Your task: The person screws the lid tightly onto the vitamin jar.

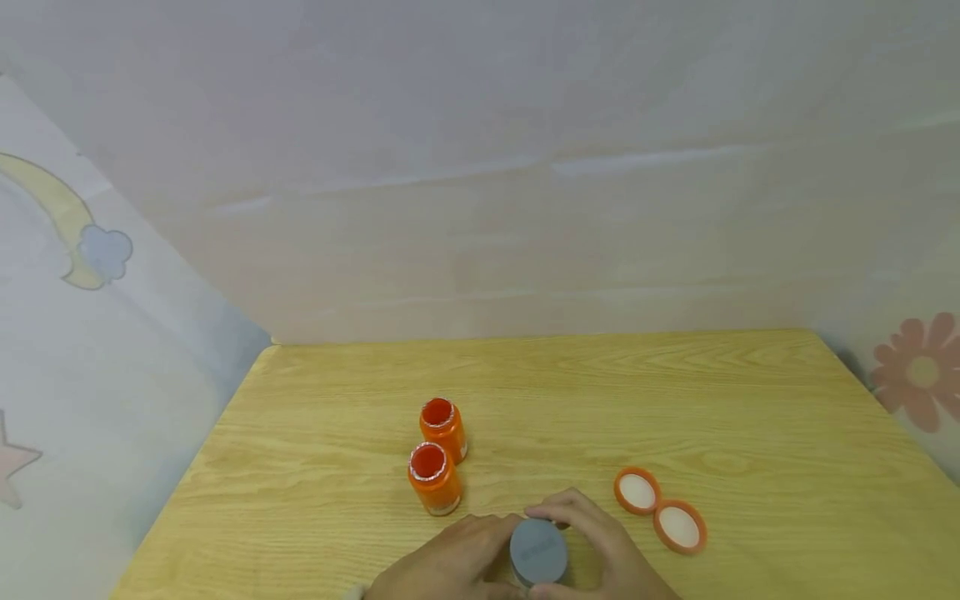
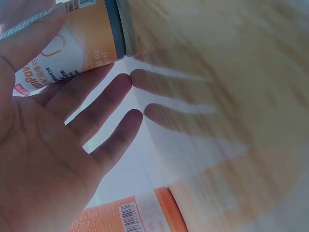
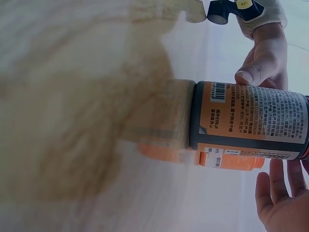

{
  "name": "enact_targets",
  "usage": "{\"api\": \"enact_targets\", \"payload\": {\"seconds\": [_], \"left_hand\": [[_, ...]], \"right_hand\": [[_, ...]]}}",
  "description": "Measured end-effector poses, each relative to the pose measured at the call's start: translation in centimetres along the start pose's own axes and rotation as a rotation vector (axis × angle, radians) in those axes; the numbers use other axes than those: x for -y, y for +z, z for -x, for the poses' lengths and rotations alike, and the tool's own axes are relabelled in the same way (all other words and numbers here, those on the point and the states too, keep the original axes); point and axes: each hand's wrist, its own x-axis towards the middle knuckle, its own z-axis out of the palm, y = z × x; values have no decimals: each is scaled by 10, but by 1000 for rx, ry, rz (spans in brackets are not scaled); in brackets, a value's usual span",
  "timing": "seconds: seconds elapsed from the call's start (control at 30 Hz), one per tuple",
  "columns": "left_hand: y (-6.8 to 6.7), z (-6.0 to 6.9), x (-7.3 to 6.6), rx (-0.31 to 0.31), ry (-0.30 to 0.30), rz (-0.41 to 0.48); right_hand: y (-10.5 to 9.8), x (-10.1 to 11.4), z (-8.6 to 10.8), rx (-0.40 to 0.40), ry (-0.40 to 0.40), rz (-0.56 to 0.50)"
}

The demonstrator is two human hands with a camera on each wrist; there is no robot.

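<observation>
A supplement bottle [image 3: 251, 116] with an orange-and-white label, dark base and grey cap [image 1: 538, 552] stands upright on the table, between both hands. My left hand [image 1: 453, 560] grips its side; in the left wrist view, the thumb lies across the label and the lower fingers spread toward the tabletop. From the other side, my right hand [image 1: 607, 554] curls its thumb and fingers about the cap. Its palm and fingers show low in the right wrist view, by the cap end. Whether the cap is loose cannot be seen.
Two open orange bottles [image 1: 438, 492] [image 1: 444, 429] stand left of the hands, one behind the other. Two orange lids [image 1: 637, 490] [image 1: 679, 527] lie to the right, white insides up. Pale printed sheets [image 1: 480, 233] rise behind and beside the wooden table [image 1: 562, 400].
</observation>
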Motion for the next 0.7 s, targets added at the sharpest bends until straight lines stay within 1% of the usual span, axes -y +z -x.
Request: {"api": "enact_targets", "payload": {"seconds": [0.13, 0.3, 0.37, 0.43, 0.53, 0.63, 0.7], "left_hand": [[0, -1, 1, 17, -5, 19], [-1, -1, 2, 20, 16, 11], [0, 0, 3, 17, 28, 24], [1, 2, 3, -1, 50, 37], [3, 5, 4, -36, 80, 78], [5, 10, 5, -53, 76, 147], [4, 13, 6, -58, 64, 166]], "right_hand": [[-1, 1, -1, 11, 12, 11], [-5, 4, -2, 27, 31, 37], [-7, 6, -3, 30, 32, 48], [-10, 7, -3, 28, 42, 65], [-12, 11, -2, 28, 81, 72], [-15, 15, 0, 23, 133, 94], [-17, 16, 1, 17, 160, 117]]}}
